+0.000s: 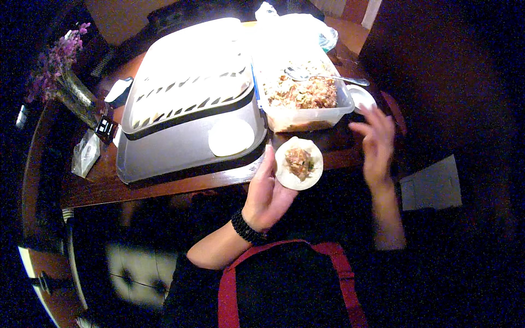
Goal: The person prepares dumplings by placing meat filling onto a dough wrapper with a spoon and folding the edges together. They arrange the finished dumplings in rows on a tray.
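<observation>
dark wooden tabletop [180, 185], glaring at the far end. on it, grey tray [164, 150], partly beneath a second tray [131, 130], likely to save room. just to the right, clear container [306, 116] of chopped mixture [301, 94], within easy reach. left hand [265, 197] palm up, cradling a filling-topped dough round [299, 164] on the near side of the container, presumably level against spills. right hand [378, 136] blurred, loosely spread, seemingly empty; contact with the small white dish [362, 98] hard to judge. pale disc [232, 136] flat on the grey tray. spoon [358, 81] laid in the mixture, handle over the rim, probably for easy grabbing.
</observation>
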The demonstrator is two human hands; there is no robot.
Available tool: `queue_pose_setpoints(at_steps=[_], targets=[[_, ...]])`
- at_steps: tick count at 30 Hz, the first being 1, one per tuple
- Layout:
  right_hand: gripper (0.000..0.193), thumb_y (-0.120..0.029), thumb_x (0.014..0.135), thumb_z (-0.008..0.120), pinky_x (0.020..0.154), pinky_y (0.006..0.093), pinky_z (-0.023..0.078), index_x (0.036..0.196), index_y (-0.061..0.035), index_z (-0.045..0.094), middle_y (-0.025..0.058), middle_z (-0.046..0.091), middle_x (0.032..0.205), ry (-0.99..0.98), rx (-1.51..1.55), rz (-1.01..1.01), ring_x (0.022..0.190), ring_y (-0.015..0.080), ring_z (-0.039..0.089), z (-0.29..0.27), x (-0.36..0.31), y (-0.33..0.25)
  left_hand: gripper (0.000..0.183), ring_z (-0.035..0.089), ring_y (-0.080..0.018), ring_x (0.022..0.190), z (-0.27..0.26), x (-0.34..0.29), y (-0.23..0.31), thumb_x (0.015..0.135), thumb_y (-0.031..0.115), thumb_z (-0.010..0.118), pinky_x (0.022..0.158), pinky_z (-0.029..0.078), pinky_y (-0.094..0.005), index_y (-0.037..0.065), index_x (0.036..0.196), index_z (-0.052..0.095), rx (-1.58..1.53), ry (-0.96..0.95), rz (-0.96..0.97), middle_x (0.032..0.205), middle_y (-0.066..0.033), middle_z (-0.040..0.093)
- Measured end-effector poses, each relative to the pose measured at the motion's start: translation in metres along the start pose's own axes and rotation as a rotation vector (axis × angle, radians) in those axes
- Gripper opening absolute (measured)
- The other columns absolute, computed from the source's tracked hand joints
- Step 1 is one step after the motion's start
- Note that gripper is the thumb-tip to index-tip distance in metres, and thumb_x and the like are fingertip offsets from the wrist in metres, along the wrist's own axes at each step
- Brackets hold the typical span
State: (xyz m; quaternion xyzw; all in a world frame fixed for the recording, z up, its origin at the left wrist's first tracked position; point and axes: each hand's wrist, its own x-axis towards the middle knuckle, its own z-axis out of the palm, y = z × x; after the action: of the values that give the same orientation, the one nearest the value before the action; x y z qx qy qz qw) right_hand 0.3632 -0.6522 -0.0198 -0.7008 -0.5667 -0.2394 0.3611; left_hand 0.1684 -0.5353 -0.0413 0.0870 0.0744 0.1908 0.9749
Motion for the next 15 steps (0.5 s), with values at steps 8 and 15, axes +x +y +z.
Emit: queue_pose_setpoints(at_steps=[8, 15], targets=[[0.055, -0.051, 0.090, 0.031, 0.104, 0.0531, 0.010, 0.111, -0.0085, 0.059, 0.0144, 0.038, 0.137, -0.414, -0.106, -0.225, 0.130, 0.0331, 0.027, 0.014, 0.007, -0.095, 0.059, 0.048, -0.0238, 0.115, -0.007, -0.005, -0.001, 0.092, 0.052, 0.033, 0.094, 0.041, -0.0396, 0.006, 0.129, 0.037, -0.143, -0.218, -0.133, 0.126, -0.0106, 0.048], [0.050, -0.055, 0.088, 0.034, 0.106, 0.0507, 0.006, 0.105, -0.0201, 0.065, 0.0115, 0.042, 0.135, -0.424, 0.001, -0.399, 0.130, 0.0317, 0.028, 0.007, -0.013, -0.092, 0.069, 0.044, -0.0293, 0.119, 0.001, -0.011, 0.012, 0.091, 0.056, 0.028, 0.101, 0.034, -0.0429, 0.001, 0.131, 0.033, -0.004, -0.050, -0.013, 0.129, -0.0168, 0.044]])
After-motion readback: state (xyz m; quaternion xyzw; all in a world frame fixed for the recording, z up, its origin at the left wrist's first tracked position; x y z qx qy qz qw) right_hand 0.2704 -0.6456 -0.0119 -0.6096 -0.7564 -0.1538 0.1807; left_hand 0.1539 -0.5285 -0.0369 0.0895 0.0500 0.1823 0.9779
